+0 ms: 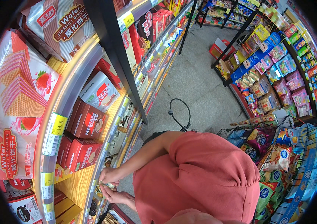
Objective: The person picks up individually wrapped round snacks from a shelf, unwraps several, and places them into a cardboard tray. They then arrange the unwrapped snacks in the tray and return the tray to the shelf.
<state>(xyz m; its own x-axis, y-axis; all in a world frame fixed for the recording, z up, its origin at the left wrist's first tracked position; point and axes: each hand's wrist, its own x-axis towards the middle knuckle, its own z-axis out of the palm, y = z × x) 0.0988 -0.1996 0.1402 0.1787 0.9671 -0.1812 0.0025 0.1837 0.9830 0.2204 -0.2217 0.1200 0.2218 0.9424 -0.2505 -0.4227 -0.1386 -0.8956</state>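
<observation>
My right hand point(110, 175) is at the front edge of a wooden shelf point(77, 182), its fingers bent downward. Just below it in the picture, my left hand point(117, 196) has its fingertips raised towards the right one. Between the two shows a small shiny wrapped item point(108, 185); whether the fingers grip it or it lies on a shelf behind is not clear. Red Nescafé boxes point(84, 154) stand on the shelf near my hands. A brown Nescafé box point(89, 119) and a silver Nescafé pouch point(99, 92) are farther along it.
Large wafer biscuit bags point(21, 103) fill the upper shelf at left. A black upright post point(119, 58) crosses the shelving. Beyond my red shirt point(197, 173), wire baskets hold chip bags point(277, 158). A black cable loop point(189, 112) shows above the grey floor point(200, 72). Snack racks point(259, 70) line the right.
</observation>
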